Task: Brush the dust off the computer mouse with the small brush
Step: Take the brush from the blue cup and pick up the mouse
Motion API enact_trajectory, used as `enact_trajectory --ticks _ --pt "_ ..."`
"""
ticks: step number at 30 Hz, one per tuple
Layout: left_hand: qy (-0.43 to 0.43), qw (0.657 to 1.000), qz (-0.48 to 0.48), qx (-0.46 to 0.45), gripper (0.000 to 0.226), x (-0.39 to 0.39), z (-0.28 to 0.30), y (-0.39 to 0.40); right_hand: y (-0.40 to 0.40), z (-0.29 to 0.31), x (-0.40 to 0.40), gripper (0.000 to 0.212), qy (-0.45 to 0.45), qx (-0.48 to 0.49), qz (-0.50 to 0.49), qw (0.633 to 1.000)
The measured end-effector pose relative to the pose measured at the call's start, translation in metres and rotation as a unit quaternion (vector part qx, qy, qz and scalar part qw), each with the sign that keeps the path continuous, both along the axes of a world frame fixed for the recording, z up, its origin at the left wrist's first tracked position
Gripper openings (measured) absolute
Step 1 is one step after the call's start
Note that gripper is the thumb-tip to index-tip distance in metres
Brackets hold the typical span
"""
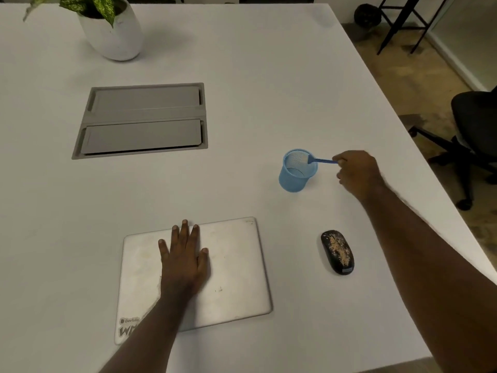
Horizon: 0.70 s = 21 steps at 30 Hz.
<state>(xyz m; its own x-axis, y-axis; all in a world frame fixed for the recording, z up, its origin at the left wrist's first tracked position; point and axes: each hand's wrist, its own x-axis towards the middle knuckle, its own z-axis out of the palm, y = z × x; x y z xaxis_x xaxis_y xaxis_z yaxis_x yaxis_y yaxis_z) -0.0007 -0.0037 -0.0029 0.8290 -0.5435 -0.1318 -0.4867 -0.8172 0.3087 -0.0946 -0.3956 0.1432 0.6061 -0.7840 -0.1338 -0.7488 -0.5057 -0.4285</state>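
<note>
A black computer mouse (337,252) lies on the white table at the lower right, its top speckled with tan dust. Farther back stands a light blue mesh cup (295,175). The small blue brush (320,160) lies across the cup's rim with its pale bristle end over the opening. My right hand (356,170) pinches the brush's handle just right of the cup. My left hand (184,255) rests flat, fingers spread, on a closed silver laptop (236,267) to the left of the mouse.
A grey cable hatch (142,121) is set into the table (269,84) behind the laptop. A white plant pot (113,30) stands at the far left. The table's right edge runs close to the mouse; a black office chair (473,130) sits beyond it.
</note>
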Motion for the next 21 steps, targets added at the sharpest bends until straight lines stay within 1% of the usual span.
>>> enact_trajectory --ticks 1,3,5,7,10,11,13,15,17,19,21 --pt "0.003 1.0 0.01 -0.009 0.063 0.001 0.001 -0.002 0.002 0.005 -0.016 0.034 -0.034 0.047 -0.037 0.998" --pt "0.017 0.999 0.034 -0.035 0.063 0.002 0.007 -0.008 0.006 0.006 -0.049 0.028 -0.11 0.14 -0.107 0.978" --pt "0.04 0.995 0.053 -0.079 0.063 -0.003 0.016 -0.021 0.011 -0.005 -0.082 0.024 -0.141 0.202 -0.15 0.958" --pt "0.064 0.986 0.054 -0.147 0.062 -0.016 0.028 -0.041 0.019 -0.022 -0.115 0.02 -0.145 0.237 -0.175 0.944" --pt "0.086 0.963 0.018 -0.253 0.055 -0.047 0.042 -0.079 0.036 -0.049 -0.153 0.018 -0.146 0.263 -0.211 0.93" --pt "0.108 0.953 0.011 -0.283 0.052 -0.06 0.045 -0.092 0.043 -0.058 -0.16 0.017 -0.149 0.269 -0.219 0.926" --pt "0.199 0.927 0.024 -0.318 0.042 -0.086 0.053 -0.118 0.057 -0.071 -0.168 0.015 -0.162 0.276 -0.231 0.919" --pt "0.315 0.9 0.056 -0.298 0.036 -0.11 0.056 -0.142 0.066 -0.08 -0.171 0.015 -0.178 0.275 -0.237 0.915" --pt "0.407 0.871 0.092 -0.26 0.036 -0.128 0.05 -0.163 0.072 -0.086 -0.169 0.015 -0.208 0.291 -0.252 0.899" --pt "0.453 0.851 0.114 -0.239 0.041 -0.141 0.045 -0.178 0.076 -0.091 -0.167 0.017 -0.231 0.298 -0.265 0.888" --pt "0.477 0.839 0.132 -0.225 0.05 -0.152 0.037 -0.19 0.079 -0.094 -0.165 0.019 -0.241 0.3 -0.267 0.883"
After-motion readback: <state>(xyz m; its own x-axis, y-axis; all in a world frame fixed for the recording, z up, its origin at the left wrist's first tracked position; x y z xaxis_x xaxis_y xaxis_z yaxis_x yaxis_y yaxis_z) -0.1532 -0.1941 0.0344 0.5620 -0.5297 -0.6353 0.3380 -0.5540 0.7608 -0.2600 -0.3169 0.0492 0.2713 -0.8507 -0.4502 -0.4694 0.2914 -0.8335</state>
